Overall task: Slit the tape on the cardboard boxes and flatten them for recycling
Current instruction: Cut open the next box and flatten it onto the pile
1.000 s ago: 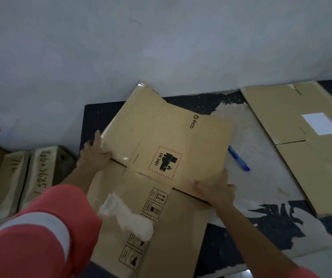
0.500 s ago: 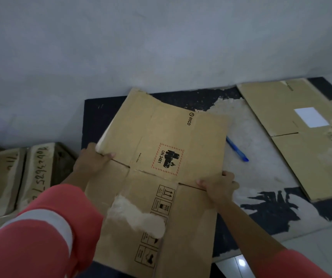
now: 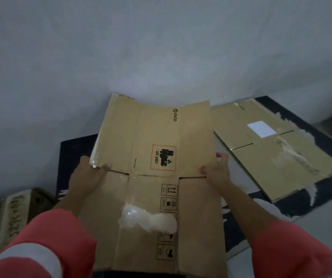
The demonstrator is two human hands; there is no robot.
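A flattened brown cardboard box (image 3: 157,137) with a PICO mark, a red UN 3481 label and a torn white patch is lifted off the dark mat, its far flaps tilted up toward the wall. My left hand (image 3: 89,177) grips its left edge at the flap slit, thumb on top beside a strip of clear tape. At the right edge my right hand (image 3: 215,169) holds it the same way. A second flattened box (image 3: 271,155) with a white label lies flat on the mat to the right.
A dark mat with worn white patches (image 3: 321,199) covers the floor against a pale wall. At the lower left stand cardboard boxes with handwriting (image 3: 14,215). Pale floor tiles show at the lower right.
Both hands have lifted the flattened box off the mat and swung it right, so it now overlaps the second box's left edge. The blue pen seen earlier is now out of sight.
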